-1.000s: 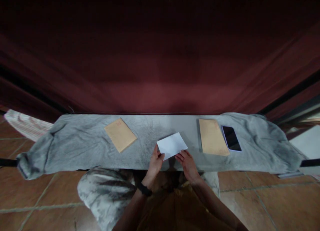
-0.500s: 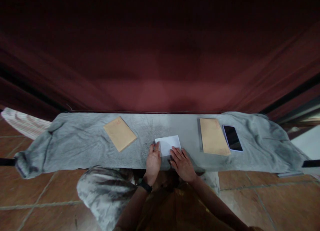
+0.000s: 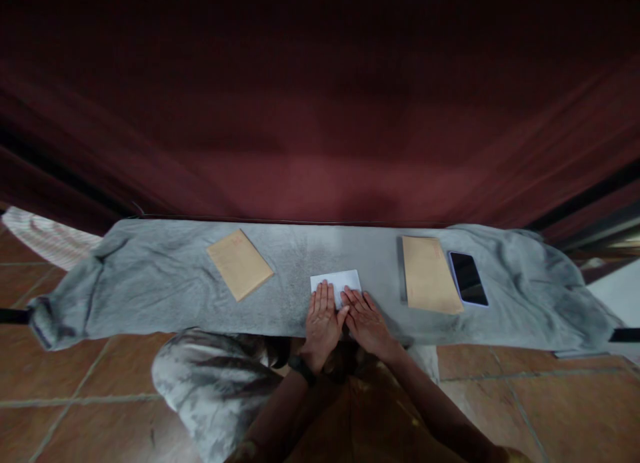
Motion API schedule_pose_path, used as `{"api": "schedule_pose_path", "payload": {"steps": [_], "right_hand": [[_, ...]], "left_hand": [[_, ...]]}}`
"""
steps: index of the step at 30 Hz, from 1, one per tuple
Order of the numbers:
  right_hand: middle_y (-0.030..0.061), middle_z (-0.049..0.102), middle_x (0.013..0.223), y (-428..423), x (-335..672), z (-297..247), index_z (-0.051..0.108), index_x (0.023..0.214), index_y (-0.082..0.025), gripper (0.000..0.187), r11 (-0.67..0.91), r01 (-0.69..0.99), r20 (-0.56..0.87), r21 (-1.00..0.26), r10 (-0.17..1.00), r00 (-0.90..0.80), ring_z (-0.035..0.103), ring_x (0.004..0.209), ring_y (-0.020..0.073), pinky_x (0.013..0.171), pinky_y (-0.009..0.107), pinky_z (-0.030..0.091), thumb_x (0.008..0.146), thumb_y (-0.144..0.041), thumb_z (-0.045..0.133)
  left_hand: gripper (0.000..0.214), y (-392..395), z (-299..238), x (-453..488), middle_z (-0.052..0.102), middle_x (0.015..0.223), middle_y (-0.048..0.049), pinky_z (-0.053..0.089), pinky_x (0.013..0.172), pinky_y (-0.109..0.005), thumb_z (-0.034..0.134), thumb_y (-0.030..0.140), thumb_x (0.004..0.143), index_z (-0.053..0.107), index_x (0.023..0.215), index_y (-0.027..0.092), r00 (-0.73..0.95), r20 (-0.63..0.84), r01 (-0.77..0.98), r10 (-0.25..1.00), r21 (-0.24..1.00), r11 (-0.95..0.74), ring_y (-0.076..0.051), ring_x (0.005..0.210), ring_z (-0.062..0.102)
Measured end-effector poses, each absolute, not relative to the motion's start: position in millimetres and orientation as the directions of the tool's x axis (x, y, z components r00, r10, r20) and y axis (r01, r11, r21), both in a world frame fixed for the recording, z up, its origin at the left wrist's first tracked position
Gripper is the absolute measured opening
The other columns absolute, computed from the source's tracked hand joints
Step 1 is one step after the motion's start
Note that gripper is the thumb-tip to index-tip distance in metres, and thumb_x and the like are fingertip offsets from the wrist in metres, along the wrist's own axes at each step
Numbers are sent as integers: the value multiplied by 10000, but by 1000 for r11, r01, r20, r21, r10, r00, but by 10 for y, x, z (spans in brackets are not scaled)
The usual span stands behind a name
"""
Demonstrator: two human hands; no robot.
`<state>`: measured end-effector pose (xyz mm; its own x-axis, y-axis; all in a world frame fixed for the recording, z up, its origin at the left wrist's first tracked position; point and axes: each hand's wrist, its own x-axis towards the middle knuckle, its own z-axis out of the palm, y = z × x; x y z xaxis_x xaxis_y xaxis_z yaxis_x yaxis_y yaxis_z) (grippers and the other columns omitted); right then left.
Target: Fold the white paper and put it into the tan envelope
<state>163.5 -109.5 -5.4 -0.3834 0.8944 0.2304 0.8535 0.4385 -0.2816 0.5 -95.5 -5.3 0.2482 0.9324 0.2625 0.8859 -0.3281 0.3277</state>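
My left hand [image 3: 323, 326] and right hand [image 3: 369, 328] lie flat, gripping nothing, on the white paper [image 3: 340, 278], mid-way along the gray cloth [image 3: 290, 286]. I should press softly and evenly so it doesn't slip. One brown envelope [image 3: 240, 265] lies left; another brown envelope [image 3: 430, 276] and a phone [image 3: 469, 278] lie right.

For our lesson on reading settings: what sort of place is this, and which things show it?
Probably a room in a home: terracotta-coloured floor tiles, and a grey plush blanket spread beneath a smartphone and brown envelopes.
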Motion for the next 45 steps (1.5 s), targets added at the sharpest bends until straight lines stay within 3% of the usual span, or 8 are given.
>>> {"api": "schedule_pose_path", "payload": {"steps": [9, 15, 20, 30, 36, 45], "right_hand": [[92, 406, 1576, -741, 1542, -11, 424, 1517, -169, 515, 441, 857, 189, -265, 896, -402, 411, 1441, 257, 1216, 495, 280, 1012, -214, 339], [106, 348, 1609, -622, 1474, -67, 360, 1547, -133, 539, 456, 875, 196, -166, 884, -424, 331, 1483, 259, 1227, 458, 255, 1023, -259, 373], [106, 333, 1619, -585, 1492, -100, 347, 1554, -145, 556, 446, 888, 186, -116, 888, -422, 327, 1482, 248, 1231, 445, 238, 1029, -323, 398], [116, 385, 1591, -551, 1539, -131, 429, 1509, -142, 517, 355, 924, 221, -140, 921, -320, 356, 1462, 259, 1215, 469, 230, 1029, -332, 407], [131, 387, 1584, -564, 1669, -176, 388, 1523, -96, 541, 322, 937, 278, -134, 920, -276, 360, 1459, 259, 1208, 468, 242, 1045, -349, 379], [136, 385, 1581, -570, 1705, -247, 361, 1542, -110, 564, 275, 949, 286, -154, 932, -224, 370, 1454, 274, 1201, 498, 244, 1039, -365, 368]], "left_hand": [[550, -794, -10, -46, 358, 1589, -171, 353, 1155, -521, 367, 398, 1035, 421, 1511, 128, 234, 220, 912, 947, 288, -292, -326, 1467, 356], [606, -686, 175, 27, 397, 1569, -163, 408, 1078, -523, 407, 508, 1010, 457, 1490, 141, 249, 160, 944, 955, 181, -277, -352, 1386, 459], [613, -671, 124, 84, 378, 1583, -140, 379, 1112, -514, 391, 514, 1013, 447, 1501, 147, 218, 158, 965, 963, 115, -237, -348, 1402, 438], [728, -704, -21, -19, 393, 1557, -228, 305, 1191, -508, 322, 541, 1022, 337, 1532, 21, 143, 278, 963, 950, 181, -198, -330, 1474, 341], [714, -731, -77, -117, 392, 1554, -239, 331, 1185, -499, 319, 512, 1029, 326, 1532, 5, 125, 330, 965, 936, 178, -191, -328, 1466, 357], [717, -720, -112, -117, 392, 1555, -228, 320, 1193, -508, 319, 521, 1019, 344, 1531, 19, 112, 346, 964, 931, 191, -187, -326, 1459, 372]]}}
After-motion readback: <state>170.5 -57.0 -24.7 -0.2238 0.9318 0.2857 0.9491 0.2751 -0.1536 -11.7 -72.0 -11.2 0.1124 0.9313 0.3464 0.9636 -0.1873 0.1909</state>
